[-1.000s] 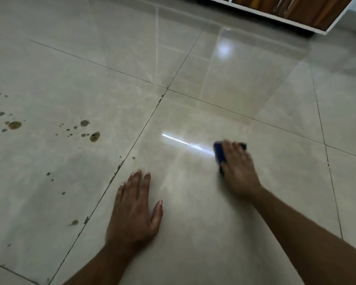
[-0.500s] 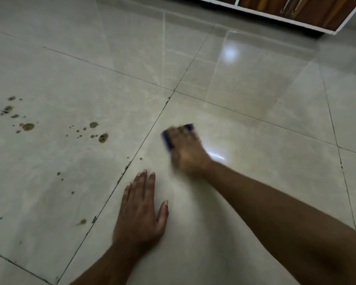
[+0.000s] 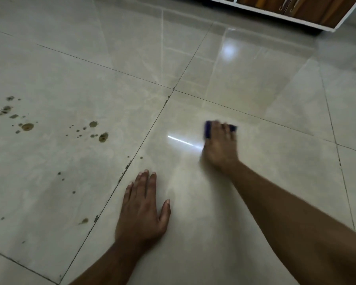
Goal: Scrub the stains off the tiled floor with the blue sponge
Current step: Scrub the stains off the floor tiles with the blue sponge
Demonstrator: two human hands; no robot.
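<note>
Here my right hand (image 3: 220,145) presses the blue sponge (image 3: 208,129) onto the glossy floor tile (image 3: 275,161), fingers curled over it; likely soft, light, best gripped from above. Left hand (image 3: 142,210) lies flat, fingers straight. Brown stains (image 3: 103,137) sit far left.

Tiled floor (image 3: 255,202): glossy beige, dark grout lines.
Right hand (image 3: 220,145): blurred, fingers over a blue sponge (image 3: 208,129) pressed to the tile.
Left hand (image 3: 142,210): flat on the tile, fingers straight, just right of a grout line.
Stains (image 3: 103,137): brown spots scattered on the left tile, well apart from the sponge.
Cabinet (image 3: 308,9): wooden doors, white frame, top edge.
</note>
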